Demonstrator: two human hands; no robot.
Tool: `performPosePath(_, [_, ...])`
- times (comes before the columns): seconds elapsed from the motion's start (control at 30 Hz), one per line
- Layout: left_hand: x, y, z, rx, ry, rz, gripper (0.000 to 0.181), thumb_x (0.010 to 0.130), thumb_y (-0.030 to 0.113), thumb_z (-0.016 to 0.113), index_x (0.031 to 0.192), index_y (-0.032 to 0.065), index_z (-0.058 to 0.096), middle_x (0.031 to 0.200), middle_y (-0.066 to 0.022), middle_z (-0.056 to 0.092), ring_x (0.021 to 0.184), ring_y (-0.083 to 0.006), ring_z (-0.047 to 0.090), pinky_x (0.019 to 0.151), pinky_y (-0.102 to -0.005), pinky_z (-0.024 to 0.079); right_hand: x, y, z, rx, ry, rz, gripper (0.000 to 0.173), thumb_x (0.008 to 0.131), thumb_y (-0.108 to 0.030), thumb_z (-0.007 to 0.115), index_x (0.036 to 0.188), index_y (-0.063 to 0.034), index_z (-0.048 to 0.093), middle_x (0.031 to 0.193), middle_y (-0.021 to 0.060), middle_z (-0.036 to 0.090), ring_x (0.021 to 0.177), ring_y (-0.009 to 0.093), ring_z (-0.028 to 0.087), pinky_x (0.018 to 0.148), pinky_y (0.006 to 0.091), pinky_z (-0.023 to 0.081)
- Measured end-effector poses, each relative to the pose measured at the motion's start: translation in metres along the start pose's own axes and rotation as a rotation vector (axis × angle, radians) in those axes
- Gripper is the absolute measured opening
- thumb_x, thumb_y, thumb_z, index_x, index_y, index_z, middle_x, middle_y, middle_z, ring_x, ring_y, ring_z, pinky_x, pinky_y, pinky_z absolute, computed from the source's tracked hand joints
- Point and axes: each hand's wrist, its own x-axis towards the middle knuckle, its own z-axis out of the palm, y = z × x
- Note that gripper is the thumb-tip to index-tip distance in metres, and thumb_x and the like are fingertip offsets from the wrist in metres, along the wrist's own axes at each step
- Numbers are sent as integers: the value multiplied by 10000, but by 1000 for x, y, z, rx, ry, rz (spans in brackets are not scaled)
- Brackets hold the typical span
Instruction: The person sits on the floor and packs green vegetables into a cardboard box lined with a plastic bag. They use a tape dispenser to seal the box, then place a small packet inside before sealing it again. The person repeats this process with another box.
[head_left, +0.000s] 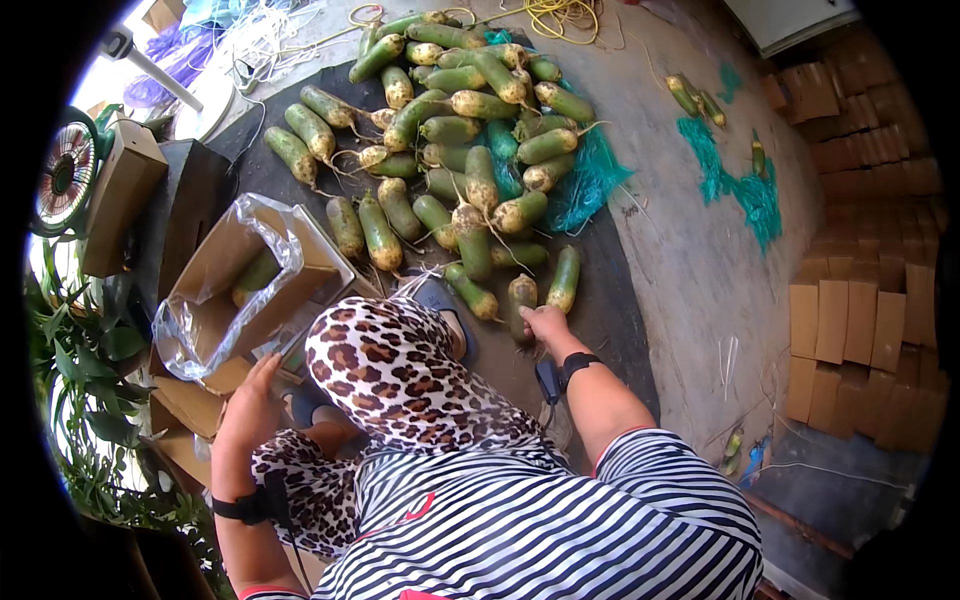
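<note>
My right hand (546, 328) grips the side of a green radish (520, 298) with a brown, soil-stained end, low over the dark ground sheet (626, 330). Just beside it lies another green radish (564, 276). My left hand (251, 403) is at the near side of a cardboard box (319, 281), fingers extended and holding nothing visible. The box has a clear plastic liner (187, 352) folded over its rim. Inside, a green radish (259, 277) shows, partly hidden by the liner. Beyond my knees spreads a large pile of green radishes (450, 129), many with thin roots.
Teal plastic sheeting (592, 187) lies under the pile's right side. Stacked cardboard boxes (855, 315) line the right. A fan (66, 171), a white pole stand (187, 112) and leafy plants (97, 375) are at left. Yellow cord (559, 19) coils at the back.
</note>
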Motion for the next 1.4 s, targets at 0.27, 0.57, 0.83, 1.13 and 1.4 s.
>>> performPosePath(0.27, [49, 19, -1, -101, -109, 252, 563, 730, 44, 715, 1281, 80, 609, 1359, -198, 569, 1190, -399, 575, 985, -427, 489, 2, -133, 53, -124, -324, -350, 730, 818, -111, 727, 1448, 14, 379, 1338, 208, 563, 1026, 179, 629, 895, 309, 500])
performPosePath(0.57, [51, 38, -7, 51, -288, 404, 564, 751, 241, 779, 1254, 66, 597, 1292, -180, 603, 1078, -338, 622, 945, -441, 482, 123, -322, 198, 407, -117, -333, 496, 846, -178, 730, 1270, 2, 548, 1174, 116, 646, 1005, 209, 642, 808, 344, 524])
performPosePath(0.83, [59, 33, -9, 50, -321, 316, 565, 765, 271, 774, 1265, 72, 603, 1314, -167, 595, 1113, -339, 607, 964, -454, 478, 212, -393, 299, 177, 549, 60, 557, 749, -278, 823, 1125, 86, 635, 1191, 249, 664, 1079, 344, 662, 937, 412, 503])
performPosePath(1.13, [58, 39, -18, -77, -27, 396, 301, 849, 117, 679, 1123, -1, 635, 1060, -208, 674, 927, -387, 642, 825, -457, 520, 208, -367, 231, 822, -458, -55, 456, 802, -193, 762, 1194, -14, 609, 1081, 113, 674, 959, 262, 655, 917, 410, 524])
performPosePath(1.4, [40, 39, -29, -43, -57, 359, 556, 696, 169, 803, 1205, 36, 621, 1255, -167, 616, 1100, -350, 603, 946, -444, 474, 38, -368, 151, 712, -1081, -558, 767, 696, -192, 789, 1375, -12, 483, 1279, 108, 587, 1186, 261, 579, 1048, 390, 461])
